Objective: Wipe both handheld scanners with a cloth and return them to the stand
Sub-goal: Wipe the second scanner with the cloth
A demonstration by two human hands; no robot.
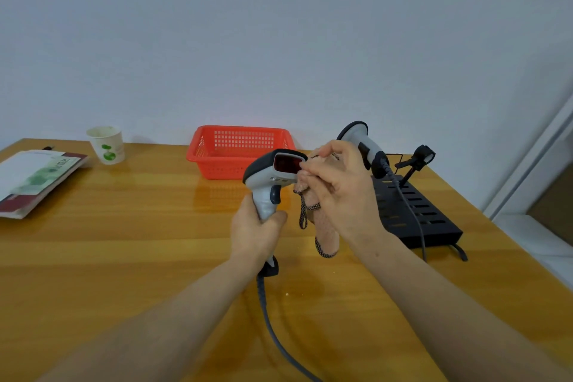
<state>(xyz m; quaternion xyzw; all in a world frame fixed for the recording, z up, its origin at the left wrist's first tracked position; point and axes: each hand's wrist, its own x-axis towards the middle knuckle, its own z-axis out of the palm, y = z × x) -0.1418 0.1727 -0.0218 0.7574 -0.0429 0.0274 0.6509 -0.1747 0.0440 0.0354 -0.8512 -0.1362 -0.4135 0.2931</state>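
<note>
While cloth [326,226] touches, grey scanner [266,186], red window [286,163]

no text reads clearly. the booklet [37,180] at the left of the surface [148,245] carries a green band with large pale characters, too blurred to make out. the paper cup [107,144] bears a green leaf-like emblem with no legible lettering. a small marking under the red window of the handheld scanner [263,181] is too small to read.
</note>
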